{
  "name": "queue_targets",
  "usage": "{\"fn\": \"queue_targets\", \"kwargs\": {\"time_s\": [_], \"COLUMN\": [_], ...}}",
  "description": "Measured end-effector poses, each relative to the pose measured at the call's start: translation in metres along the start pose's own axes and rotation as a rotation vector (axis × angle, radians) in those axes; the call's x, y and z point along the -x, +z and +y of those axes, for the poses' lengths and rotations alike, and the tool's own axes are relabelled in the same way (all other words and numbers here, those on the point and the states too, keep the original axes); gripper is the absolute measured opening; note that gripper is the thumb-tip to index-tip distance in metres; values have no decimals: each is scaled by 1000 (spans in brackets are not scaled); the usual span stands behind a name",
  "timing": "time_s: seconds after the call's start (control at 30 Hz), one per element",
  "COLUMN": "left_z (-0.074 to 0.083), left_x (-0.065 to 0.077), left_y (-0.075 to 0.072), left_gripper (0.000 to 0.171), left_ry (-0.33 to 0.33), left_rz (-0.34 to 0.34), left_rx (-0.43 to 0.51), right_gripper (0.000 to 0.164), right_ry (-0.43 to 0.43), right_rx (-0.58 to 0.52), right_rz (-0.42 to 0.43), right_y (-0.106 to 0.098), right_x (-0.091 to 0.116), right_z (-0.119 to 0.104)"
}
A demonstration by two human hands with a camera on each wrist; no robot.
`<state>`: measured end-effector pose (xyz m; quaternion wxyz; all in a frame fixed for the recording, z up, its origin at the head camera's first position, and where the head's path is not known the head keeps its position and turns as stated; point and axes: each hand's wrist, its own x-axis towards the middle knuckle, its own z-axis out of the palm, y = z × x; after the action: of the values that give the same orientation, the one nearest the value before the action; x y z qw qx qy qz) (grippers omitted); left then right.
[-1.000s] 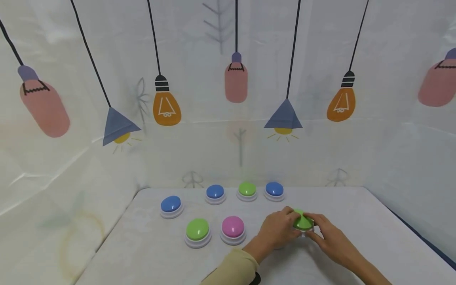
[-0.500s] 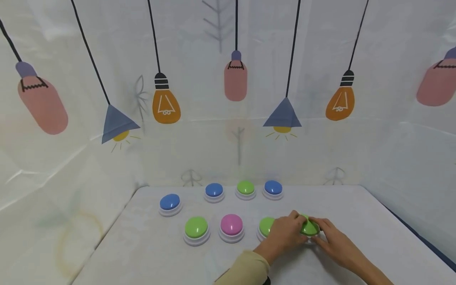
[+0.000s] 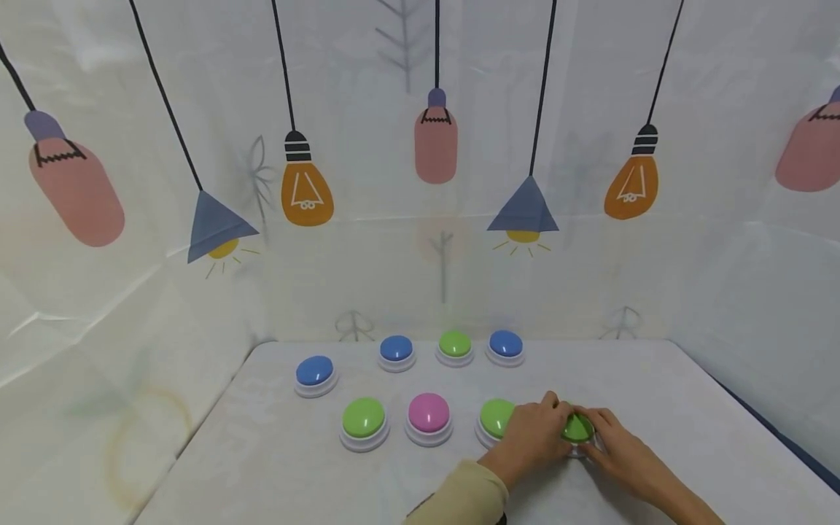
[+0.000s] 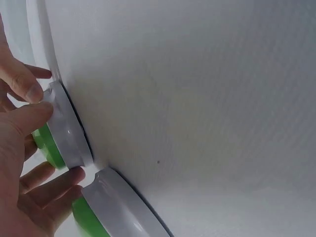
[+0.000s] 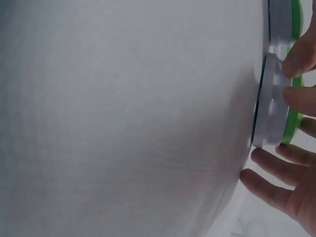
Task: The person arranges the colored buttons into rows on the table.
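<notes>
Both hands hold one green push button [image 3: 578, 430] with a round white base, at the right end of the front row. My left hand [image 3: 537, 435] grips it from the left, and my right hand [image 3: 622, 450] from the right. In the left wrist view the thumb lies on the white base [image 4: 69, 129], close to the other hand's thumb. The right wrist view has the base [image 5: 277, 111] low against the table, thumb and fingers around its side. Just left, partly behind my left hand, sits another green button [image 3: 495, 416].
A pink button [image 3: 429, 413] and a green button [image 3: 364, 418] continue the front row leftward. Behind them stand three blue buttons, one at left [image 3: 314, 371], and a green one [image 3: 455, 343]. A lamp-printed sheet [image 3: 367, 277] backs the white table [image 3: 315, 481].
Both hands have shifted the green button to the right and slightly toward me. The green button beside it, hidden behind my left hand before, now shows.
</notes>
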<state>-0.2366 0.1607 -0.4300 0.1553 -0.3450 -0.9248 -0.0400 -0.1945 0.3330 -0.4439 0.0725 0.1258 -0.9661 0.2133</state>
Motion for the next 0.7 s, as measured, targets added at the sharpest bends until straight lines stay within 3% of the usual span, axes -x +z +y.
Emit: {"fn": "queue_targets", "kwargs": {"time_s": [0.37, 0.7], "left_z": [-3, -10], "left_x": [-1, 3], "left_y": [0, -2], "left_gripper": [53, 51], "left_ry": [16, -16], "left_rz": [-19, 6], "left_rx": [-29, -43], "right_gripper": [58, 68], "right_ry": [-13, 24], "right_rx": [14, -18], "right_rz": [16, -34], "right_y": [2, 2], "right_x": [0, -2], "right_z": [2, 0]}}
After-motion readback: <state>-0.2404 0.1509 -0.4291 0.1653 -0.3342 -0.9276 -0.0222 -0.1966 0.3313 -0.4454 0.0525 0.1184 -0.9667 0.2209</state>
